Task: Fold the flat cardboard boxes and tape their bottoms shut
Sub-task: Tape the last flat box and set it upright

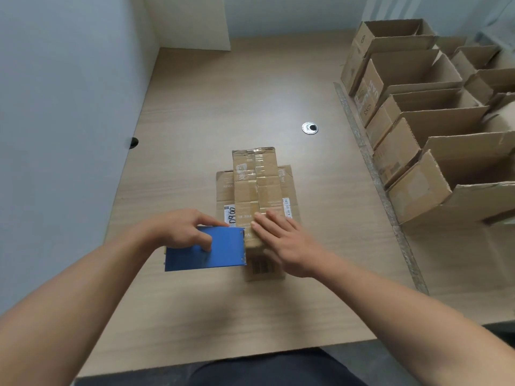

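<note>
The fingers [271, 218] of the right hand [281, 240] are laid straight and close together, pressed flat on the cardboard box [250, 190]. The box is set mid-way across the table [195, 121], long axis running near to far, taped seam up. A blue tape dispenser [223, 249] is gripped by the curled fingers of the left hand [178, 229] at the box's near left.

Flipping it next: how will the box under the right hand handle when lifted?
Probably light: the box is plain cardboard. Likely fairly stiff, as tape runs along its closed flaps. It may slide easily on the smooth table.
</note>
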Demonstrator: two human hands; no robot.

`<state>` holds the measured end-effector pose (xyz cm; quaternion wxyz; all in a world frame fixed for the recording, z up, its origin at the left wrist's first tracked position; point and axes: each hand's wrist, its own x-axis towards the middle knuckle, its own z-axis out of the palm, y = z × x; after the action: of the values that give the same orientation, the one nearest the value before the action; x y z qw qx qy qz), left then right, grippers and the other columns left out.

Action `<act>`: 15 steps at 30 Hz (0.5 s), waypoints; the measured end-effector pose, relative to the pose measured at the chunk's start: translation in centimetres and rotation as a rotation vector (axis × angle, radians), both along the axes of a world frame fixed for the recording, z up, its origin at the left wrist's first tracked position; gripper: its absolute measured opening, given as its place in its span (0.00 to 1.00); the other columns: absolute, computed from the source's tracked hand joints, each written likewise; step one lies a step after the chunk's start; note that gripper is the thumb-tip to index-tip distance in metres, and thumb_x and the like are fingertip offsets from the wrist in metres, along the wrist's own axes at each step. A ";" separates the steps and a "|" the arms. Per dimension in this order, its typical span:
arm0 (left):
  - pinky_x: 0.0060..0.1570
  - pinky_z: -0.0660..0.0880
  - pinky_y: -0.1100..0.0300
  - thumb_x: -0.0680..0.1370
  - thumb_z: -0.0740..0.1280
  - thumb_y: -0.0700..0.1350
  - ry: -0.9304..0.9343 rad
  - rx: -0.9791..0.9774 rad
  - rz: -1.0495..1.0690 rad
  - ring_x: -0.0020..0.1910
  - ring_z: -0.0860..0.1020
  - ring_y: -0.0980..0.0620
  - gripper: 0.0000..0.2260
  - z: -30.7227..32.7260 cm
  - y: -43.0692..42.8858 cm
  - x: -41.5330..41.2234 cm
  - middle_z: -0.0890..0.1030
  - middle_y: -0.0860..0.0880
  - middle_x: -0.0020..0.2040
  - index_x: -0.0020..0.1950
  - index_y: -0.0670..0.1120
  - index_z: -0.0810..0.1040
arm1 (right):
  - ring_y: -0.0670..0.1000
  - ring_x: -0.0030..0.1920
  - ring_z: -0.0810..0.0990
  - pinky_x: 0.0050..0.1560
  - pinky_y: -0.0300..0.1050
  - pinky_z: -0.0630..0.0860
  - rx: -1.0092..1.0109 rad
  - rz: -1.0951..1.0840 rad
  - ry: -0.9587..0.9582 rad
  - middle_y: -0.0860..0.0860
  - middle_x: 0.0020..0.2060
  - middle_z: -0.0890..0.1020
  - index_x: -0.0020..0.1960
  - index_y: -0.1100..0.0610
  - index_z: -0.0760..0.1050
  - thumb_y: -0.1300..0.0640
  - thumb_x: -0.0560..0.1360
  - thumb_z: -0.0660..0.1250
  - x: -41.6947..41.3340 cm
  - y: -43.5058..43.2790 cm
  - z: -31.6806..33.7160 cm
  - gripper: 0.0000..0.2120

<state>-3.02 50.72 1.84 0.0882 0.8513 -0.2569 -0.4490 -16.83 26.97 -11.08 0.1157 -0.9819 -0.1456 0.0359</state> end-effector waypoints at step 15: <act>0.59 0.72 0.60 0.65 0.66 0.58 0.013 -0.125 0.127 0.57 0.75 0.62 0.28 0.1 8.3 -0.4 0.76 0.66 0.61 0.62 0.79 0.68 | 0.59 0.76 0.64 0.68 0.56 0.72 0.071 -0.002 -0.274 0.53 0.75 0.69 0.75 0.55 0.69 0.47 0.85 0.52 0.6 -0.1 -2.4 0.22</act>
<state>-3.38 59.01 1.99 0.1709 0.8558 -0.2295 -0.4310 -16.20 26.84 -13.46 0.1296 -0.9730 -0.1601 -0.1040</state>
